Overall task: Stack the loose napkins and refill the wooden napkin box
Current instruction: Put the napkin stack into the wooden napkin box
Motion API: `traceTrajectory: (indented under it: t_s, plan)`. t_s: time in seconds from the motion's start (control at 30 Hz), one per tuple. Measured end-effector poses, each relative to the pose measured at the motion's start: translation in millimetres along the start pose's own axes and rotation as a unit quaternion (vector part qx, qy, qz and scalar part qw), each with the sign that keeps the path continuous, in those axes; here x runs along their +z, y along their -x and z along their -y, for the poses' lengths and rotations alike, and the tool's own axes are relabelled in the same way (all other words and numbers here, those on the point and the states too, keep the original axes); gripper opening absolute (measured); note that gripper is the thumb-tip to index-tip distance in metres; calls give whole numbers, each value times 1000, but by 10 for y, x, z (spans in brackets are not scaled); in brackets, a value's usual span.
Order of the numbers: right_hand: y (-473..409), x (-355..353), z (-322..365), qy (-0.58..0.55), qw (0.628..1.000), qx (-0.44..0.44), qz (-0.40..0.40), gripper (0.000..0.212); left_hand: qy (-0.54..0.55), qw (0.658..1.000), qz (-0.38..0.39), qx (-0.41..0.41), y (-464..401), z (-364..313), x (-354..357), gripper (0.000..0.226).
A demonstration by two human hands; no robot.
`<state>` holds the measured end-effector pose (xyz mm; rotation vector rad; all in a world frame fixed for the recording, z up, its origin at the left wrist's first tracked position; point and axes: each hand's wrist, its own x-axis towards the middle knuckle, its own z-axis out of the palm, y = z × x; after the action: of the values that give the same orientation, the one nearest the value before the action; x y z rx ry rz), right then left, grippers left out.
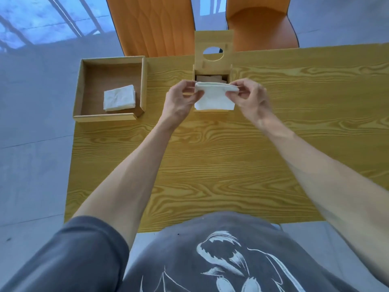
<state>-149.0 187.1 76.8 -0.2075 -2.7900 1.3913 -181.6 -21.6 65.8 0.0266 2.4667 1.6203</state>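
A stack of white napkins (pixel 213 98) hangs over the front of the wooden napkin box (pixel 230 70). My left hand (pixel 181 100) pinches its left top corner and my right hand (pixel 250 98) pinches its right top corner. The box stands at the table's far middle with its lid (pixel 213 42) swung up; the lid has a round hole. Inside the box, behind the held stack, something pale shows dimly. A second pile of white napkins (pixel 119 98) lies in the wooden tray (pixel 81 89) to the left.
The yellow wood-grain table (pixel 210 165) stretches toward me. Two orange chairs (pixel 153 24) stand beyond its far edge. The tray sits at the table's far left corner, and grey floor (pixel 31 123) lies to the left.
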Motion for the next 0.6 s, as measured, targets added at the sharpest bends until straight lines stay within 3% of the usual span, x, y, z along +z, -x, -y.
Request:
traceTrajectory:
  t_s: [0.23, 0.6]
  plan:
    - [-451, 7, 73, 6, 999, -1, -42, 27, -39, 999, -33, -1, -441, -89, 0, 29]
    - [-596, 161, -65, 46, 998, 36, -37, 32, -45, 995, -55, -66, -526, -57, 114, 26]
